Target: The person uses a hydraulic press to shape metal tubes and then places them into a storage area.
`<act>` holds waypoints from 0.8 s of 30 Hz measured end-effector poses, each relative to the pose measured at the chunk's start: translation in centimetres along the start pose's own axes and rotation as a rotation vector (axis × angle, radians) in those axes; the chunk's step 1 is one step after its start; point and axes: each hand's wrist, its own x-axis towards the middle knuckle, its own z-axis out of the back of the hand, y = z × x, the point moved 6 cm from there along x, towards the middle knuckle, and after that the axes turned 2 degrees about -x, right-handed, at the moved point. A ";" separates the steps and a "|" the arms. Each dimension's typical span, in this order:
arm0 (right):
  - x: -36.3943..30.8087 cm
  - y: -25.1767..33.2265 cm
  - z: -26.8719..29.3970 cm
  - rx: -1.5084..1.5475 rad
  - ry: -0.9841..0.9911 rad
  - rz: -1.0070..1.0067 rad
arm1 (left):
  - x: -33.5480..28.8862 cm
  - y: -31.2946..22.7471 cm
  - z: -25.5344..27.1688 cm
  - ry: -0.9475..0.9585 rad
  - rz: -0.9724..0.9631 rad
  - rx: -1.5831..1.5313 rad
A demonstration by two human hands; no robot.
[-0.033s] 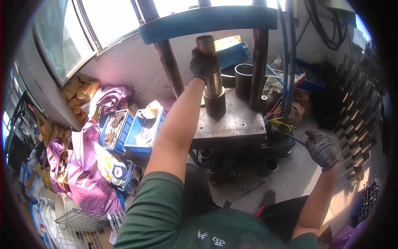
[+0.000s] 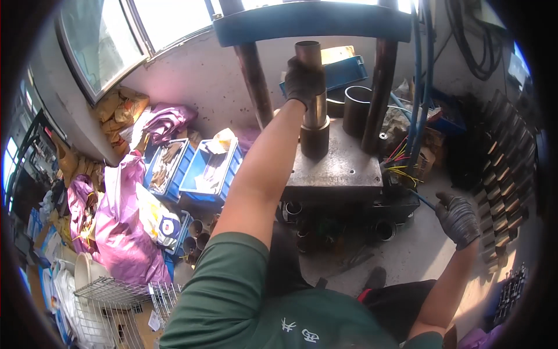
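Observation:
My left hand (image 2: 304, 81), in a dark glove, is closed around an upright metal tube (image 2: 315, 110). The tube's lower end stands in a wider, darker collar (image 2: 314, 141) on the steel plate (image 2: 343, 168) of a press. Above and behind the tube's open top runs the press's blue crossbeam (image 2: 314, 24). Off to the right, my right hand (image 2: 458, 220), in a grey glove, has its fingers curled at the end of a thin blue rod (image 2: 424, 200) that comes from beside the press; the fingers partly hide the grip.
A wide dark cylinder (image 2: 357, 110) stands behind the collar, between press columns. Blue bins (image 2: 210, 168) and pink sacks (image 2: 125, 227) fill the left side. Stacked metal parts (image 2: 503, 180) line the right. Blue hoses (image 2: 423, 87) hang near the right column.
The whole view has shifted, so the press and both hands appear farther right. My left hand still holds the tube in the collar, and my right hand stays at the rod.

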 end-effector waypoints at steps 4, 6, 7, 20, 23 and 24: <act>-2.8 -0.6 -3.4 0.148 0.172 -0.036 | 0.4 0.1 0.3 -0.011 -0.104 -0.087; -4.2 -1.7 -4.6 0.071 0.285 0.004 | 0.7 1.2 -0.2 0.016 0.032 -0.211; -4.9 -2.3 -5.3 0.037 0.315 0.036 | 0.9 1.3 -0.3 -0.003 0.053 -0.139; -10.0 -1.8 -10.2 -0.212 0.336 -0.014 | 0.6 2.3 1.5 0.034 0.044 -0.287; -9.9 -0.6 -9.5 -0.249 0.356 -0.132 | 0.9 2.5 1.0 0.043 0.050 -0.278; -9.8 -0.1 -9.3 -0.266 0.327 -0.124 | 1.0 2.5 0.9 0.036 0.045 -0.272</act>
